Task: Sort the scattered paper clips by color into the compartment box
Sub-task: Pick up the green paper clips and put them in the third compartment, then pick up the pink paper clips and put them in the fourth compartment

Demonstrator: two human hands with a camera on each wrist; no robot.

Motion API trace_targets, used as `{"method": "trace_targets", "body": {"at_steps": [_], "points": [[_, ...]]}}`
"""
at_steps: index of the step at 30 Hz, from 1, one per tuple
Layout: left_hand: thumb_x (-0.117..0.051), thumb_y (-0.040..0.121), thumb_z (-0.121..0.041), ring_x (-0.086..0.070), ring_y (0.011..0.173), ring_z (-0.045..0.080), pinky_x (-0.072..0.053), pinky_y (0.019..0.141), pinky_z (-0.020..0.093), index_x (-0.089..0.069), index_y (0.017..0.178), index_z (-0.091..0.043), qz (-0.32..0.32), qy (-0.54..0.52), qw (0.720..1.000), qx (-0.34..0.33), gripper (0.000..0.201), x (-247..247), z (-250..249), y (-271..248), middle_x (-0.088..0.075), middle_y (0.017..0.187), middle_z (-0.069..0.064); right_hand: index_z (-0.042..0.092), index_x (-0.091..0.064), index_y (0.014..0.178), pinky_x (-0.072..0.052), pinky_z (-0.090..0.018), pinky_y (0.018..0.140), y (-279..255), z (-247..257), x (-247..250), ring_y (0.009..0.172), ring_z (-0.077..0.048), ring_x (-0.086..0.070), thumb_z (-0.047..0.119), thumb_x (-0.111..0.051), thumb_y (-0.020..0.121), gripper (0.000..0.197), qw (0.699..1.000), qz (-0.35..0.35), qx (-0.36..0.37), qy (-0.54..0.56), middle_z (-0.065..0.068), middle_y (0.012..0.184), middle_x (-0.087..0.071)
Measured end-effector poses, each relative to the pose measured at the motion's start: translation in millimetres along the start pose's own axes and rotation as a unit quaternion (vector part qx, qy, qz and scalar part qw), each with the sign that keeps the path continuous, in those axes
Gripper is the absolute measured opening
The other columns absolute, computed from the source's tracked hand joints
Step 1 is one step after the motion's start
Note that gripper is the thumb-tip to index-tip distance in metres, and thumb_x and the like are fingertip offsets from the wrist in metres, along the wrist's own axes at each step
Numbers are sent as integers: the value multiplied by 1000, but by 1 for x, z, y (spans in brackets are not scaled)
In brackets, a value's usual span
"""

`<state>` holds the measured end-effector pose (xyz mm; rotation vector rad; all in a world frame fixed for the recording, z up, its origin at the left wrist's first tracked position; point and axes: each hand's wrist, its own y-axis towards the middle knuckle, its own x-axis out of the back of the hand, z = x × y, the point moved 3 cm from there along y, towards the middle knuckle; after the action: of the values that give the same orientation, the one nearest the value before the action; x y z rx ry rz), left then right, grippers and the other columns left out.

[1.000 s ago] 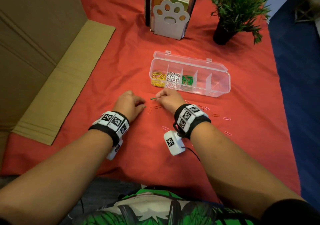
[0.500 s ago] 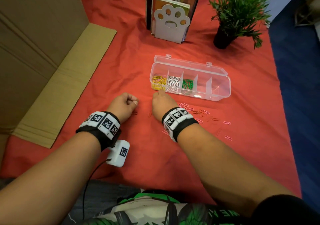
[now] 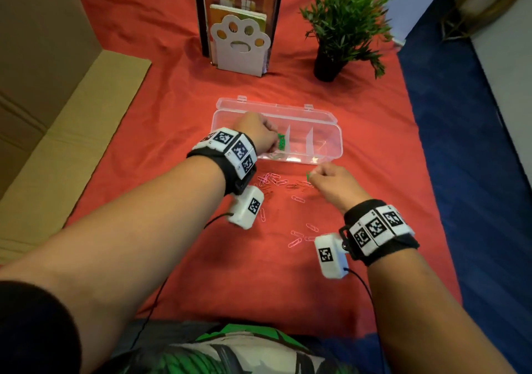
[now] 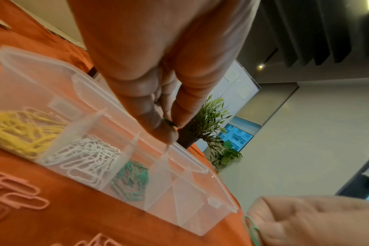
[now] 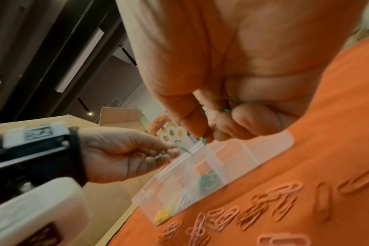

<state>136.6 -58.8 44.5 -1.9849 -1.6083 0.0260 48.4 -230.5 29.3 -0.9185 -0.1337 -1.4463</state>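
The clear compartment box (image 3: pixel 331 127) lies open on the red cloth. Its left compartments hold yellow clips (image 4: pixel 21 131), white clips (image 4: pixel 89 156) and green clips (image 4: pixel 131 178). My left hand (image 3: pixel 272 140) hovers over the green compartment, thumb and finger pinching a green clip (image 4: pixel 169 123). My right hand (image 3: pixel 312 176) is just in front of the box's right half and pinches another green clip (image 5: pixel 203 140). Several pink clips (image 3: pixel 273 179) lie scattered on the cloth in front of the box, between my wrists.
A potted plant (image 3: pixel 342 28) and a paw-shaped bookend with books (image 3: pixel 240 45) stand behind the box. Flattened cardboard (image 3: pixel 72 132) lies along the left. The cloth's right edge (image 3: pixel 417 132) drops to blue floor. More pink clips (image 3: pixel 296 241) lie near my right wrist.
My left hand rose from the near cloth to above the box. My right hand moved right along the box's front. Each now pinches a green clip.
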Motion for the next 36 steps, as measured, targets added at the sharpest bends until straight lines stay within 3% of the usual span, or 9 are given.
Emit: {"method": "trace_targets", "body": {"at_steps": [4, 7, 11, 14, 19, 23, 27, 32, 36], "points": [[-51, 82, -5, -65, 99, 29, -53, 91, 40, -68, 104, -12, -51, 108, 993, -5, 29, -7, -17, 7, -69, 108, 14, 22, -50, 65, -37, -25, 58, 1, -13, 16, 57, -11, -45, 14, -53, 83, 20, 999, -30, -6, 17, 6, 61, -50], [-48, 85, -5, -59, 110, 24, -47, 99, 36, -64, 114, -14, -68, 104, 992, -20, 34, -5, -21, 6, -64, 121, 8, 20, -51, 72, -37, -25, 57, 1, -1, 23, 58, -10, -45, 19, -51, 88, 16, 999, -41, 17, 7, 7, 63, -49], [-51, 84, -4, -62, 100, 14, -47, 93, 24, -69, 104, -16, -109, 75, 990, -51, 29, 8, -14, -9, -68, 105, -2, 21, -53, 78, -39, -14, 56, 11, 47, 20, 65, -3, -48, 19, -49, 91, 14, 995, -58, 76, 10, 10, 71, -53], [-52, 81, 0, -65, 96, 19, -50, 89, 27, -70, 97, -10, -117, 83, 986, -83, 26, 21, 2, -24, -72, 99, 7, 20, -54, 80, -53, -34, 77, 31, 80, 4, 80, -21, -63, 19, -44, 92, 16, 996, -50, 77, -7, -5, 85, -66], [-58, 79, 1, -67, 94, 25, -50, 88, 29, -71, 96, -6, -102, 106, 988, -56, 22, 36, 56, -60, -72, 97, 13, 7, -49, 132, -38, -35, 106, 34, 100, -8, 126, -29, -48, -2, -36, 90, 44, 989, -11, 81, -124, -15, 136, -52], [-65, 80, -10, -66, 94, 21, -42, 79, 19, -72, 96, -13, -66, 203, 976, -29, 18, 32, 93, -86, -73, 98, 7, 10, -60, 117, -48, -31, 94, 11, 75, 1, 107, -24, -59, -2, -41, 90, 36, 991, -18, 100, -82, -10, 118, -63], [-67, 78, -13, -66, 94, 17, -41, 81, 16, -72, 100, -16, -14, 234, 971, -42, 22, 12, 116, -103, -73, 101, 5, 12, -65, 96, -38, -20, 76, -27, 29, -1, 85, -14, -54, 5, -47, 90, 20, 979, 12, 113, -171, 1, 93, -58], [-66, 76, -9, -62, 99, 19, -36, 88, 15, -69, 106, -18, 15, 300, 944, -139, 31, -14, 119, -106, -68, 105, 4, 11, -64, 89, -42, -27, 77, -59, -29, -32, 91, -25, -58, 7, -50, 86, 15, 961, 51, 114, -246, -7, 93, -57], [-62, 75, -4, -61, 94, 27, -45, 85, 26, -70, 98, -14, 16, 338, 925, -171, 27, -23, 117, -102, -67, 95, 9, 8, -59, 104, -43, -36, 91, -73, -50, -58, 104, -28, -49, 14, -54, 87, 19, 946, 36, 145, -289, -9, 103, -52]]}}
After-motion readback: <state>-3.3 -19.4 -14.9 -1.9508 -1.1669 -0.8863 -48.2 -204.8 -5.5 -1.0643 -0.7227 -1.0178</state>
